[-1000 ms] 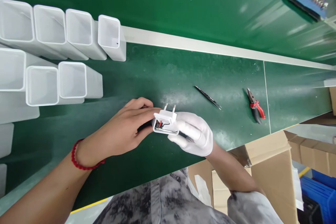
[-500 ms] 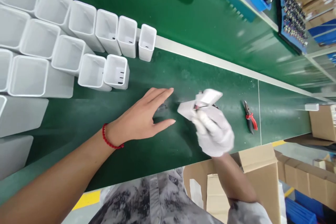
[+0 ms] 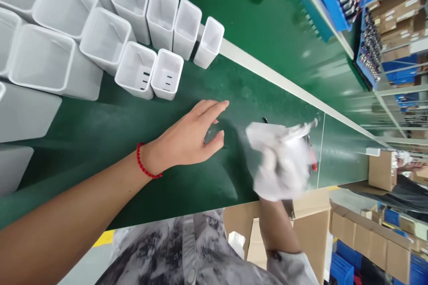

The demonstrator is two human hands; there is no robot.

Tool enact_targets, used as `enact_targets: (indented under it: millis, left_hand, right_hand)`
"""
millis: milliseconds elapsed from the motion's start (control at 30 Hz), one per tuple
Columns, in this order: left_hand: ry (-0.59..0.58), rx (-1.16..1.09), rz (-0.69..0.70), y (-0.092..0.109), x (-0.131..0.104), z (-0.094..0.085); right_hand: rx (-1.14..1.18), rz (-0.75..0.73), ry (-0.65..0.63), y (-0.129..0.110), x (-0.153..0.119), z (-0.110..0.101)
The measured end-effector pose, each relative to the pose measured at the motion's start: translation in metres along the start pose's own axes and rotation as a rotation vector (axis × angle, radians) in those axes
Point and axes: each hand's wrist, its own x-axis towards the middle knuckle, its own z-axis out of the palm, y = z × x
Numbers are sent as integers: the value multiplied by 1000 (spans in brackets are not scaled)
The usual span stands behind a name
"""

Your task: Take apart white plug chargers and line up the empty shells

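R hand, gloved, is closed round a white case, which sticks out toward the L hand side; motion blur hides exact finger contact. A 2nd white piece, the end pc, shows at the far R side of the same grip, w/ what looks like a metal pin at its tip. L hand, bare, is empty: fingers & thumb apart, palm over the desk, touching neither case nor end pc.

Progress, as a judgement: partway on this unit. Case & end pc are both in the R hand, so picking up is done. End pc seems to sit at an angle, prob. not seated flush, so closing looks undone; blur means can't confirm. Inside of the case & any wiring: can't tell.

Beyond & left of L hand, rows of open tubs stand mouth up, some w/ dark slots inside. No end pc visible on those whose mouths show, so they look unfinished, if same kind of part. No. of finished units: can't tell.

Pliers lie just beyond R hand, partly hidden, not in use. A dark tip pokes out just past the case; rest hidden.
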Motion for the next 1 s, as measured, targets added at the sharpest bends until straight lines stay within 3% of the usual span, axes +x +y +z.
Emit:
enact_targets:
  millis: [100, 167, 300, 367, 467, 667, 867, 1000]
  left_hand:
    - [-9, 54, 17, -1, 1, 0]
    - [-25, 51, 6, 0, 0, -1]
    - [-73, 29, 33, 2, -1, -3]
    - [-97, 48, 58, 3, 0, -4]
    - [-102, 55, 53, 4, 0, -3]
    - [-109, 62, 49, 3, -2, -2]
    - [-110, 79, 56, 3, -1, -2]
    - [-120, 75, 66, 4, -1, -2]
  right_hand:
    - [-35, -4, 73, 1, 0, 9]
    - [52, 78, 125, -3, 6, 12]
    - [635, 551, 291, -22, 25, 3]
    - [942, 778, 244, -31, 33, -1]
    - [1180, 989, 149, -39, 40, -2]
    - [1446, 1078, 83, -43, 42, -1]
    - [1447, 1152, 110, -47, 38, 0]
    - [1496, 1159, 47, -51, 40, 0]
